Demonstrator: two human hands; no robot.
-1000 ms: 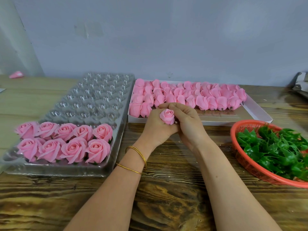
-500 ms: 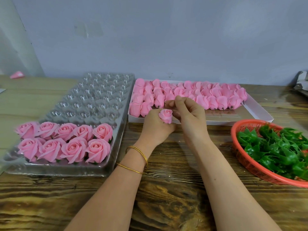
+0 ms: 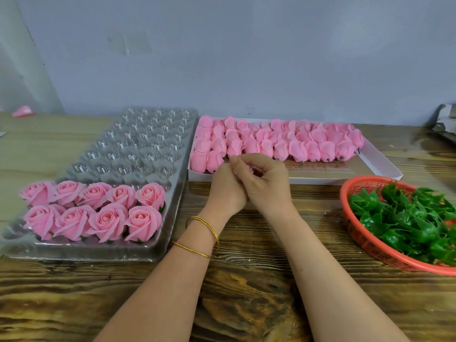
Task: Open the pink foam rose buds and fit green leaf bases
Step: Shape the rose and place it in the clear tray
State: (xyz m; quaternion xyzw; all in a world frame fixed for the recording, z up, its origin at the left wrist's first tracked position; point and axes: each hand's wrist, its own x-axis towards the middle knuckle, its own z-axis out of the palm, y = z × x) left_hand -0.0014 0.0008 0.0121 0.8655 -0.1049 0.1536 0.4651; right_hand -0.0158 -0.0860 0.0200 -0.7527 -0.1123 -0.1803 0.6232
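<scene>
Both hands meet above the wooden surface, just in front of the white box of closed buds. The left hand cups one small pink foam rose bud, which is nearly hidden. The right hand curls over it, fingers pinching the petals. The green plastic leaf bases lie off to the right in the red mesh basket, nearer the right hand.

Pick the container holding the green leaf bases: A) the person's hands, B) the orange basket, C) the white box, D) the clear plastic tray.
B: the green leaf bases are piled in the orange basket on the right; the clear plastic tray holds opened roses and the white box holds closed buds.
</scene>
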